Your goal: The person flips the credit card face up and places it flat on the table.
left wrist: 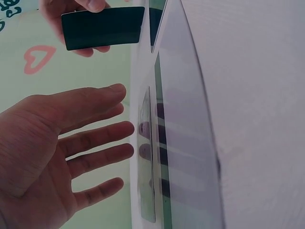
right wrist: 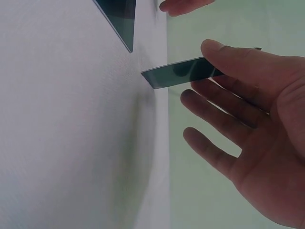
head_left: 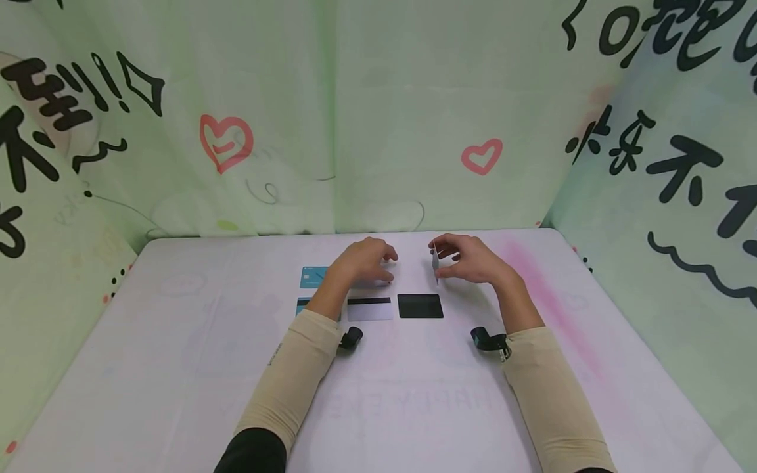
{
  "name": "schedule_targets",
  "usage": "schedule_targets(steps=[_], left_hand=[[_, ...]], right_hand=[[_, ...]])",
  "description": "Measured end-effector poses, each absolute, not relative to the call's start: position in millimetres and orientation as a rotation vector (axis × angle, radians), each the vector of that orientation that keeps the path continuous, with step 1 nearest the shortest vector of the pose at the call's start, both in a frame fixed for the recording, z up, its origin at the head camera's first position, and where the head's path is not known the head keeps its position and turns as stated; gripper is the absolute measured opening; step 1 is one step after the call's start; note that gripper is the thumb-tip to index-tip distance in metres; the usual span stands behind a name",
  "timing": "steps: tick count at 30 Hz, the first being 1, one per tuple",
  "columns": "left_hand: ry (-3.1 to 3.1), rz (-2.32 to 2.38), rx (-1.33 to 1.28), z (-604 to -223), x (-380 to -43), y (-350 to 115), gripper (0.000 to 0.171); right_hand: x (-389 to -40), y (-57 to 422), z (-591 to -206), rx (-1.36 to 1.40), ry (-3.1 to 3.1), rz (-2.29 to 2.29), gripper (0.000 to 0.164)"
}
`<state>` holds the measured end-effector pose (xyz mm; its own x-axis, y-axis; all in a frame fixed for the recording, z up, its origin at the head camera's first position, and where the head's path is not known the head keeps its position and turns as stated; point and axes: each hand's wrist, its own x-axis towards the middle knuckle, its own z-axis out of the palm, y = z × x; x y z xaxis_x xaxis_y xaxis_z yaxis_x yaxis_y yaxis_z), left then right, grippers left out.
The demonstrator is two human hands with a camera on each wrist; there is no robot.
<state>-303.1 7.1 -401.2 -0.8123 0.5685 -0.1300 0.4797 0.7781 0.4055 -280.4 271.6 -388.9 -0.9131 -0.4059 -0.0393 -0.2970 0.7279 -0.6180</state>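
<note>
My right hand pinches a thin dark card between thumb and fingers, tilted up on edge above the table. In the right wrist view the same card juts out past the thumb. My left hand hovers with its fingers extended and apart, holding nothing. Below its fingertips lies a glossy card, mostly hidden by the hand in the head view. Nearer me are a pale card with a black stripe and a black card.
A light blue card lies at the left, partly covered by my left wrist. Nearer me another blue card with a dark stripe is partly hidden by the forearm. A green printed curtain stands behind the white table.
</note>
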Motion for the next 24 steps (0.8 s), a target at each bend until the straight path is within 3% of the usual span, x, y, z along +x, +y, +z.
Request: schedule_targets(steps=[24], left_hand=[[2.722, 0.523, 0.817, -402.0, -303.7, 7.8, 0.047]], right_hand=[[-281.3, 269.4, -392.9, -0.528, 2.719, -0.941, 0.060]])
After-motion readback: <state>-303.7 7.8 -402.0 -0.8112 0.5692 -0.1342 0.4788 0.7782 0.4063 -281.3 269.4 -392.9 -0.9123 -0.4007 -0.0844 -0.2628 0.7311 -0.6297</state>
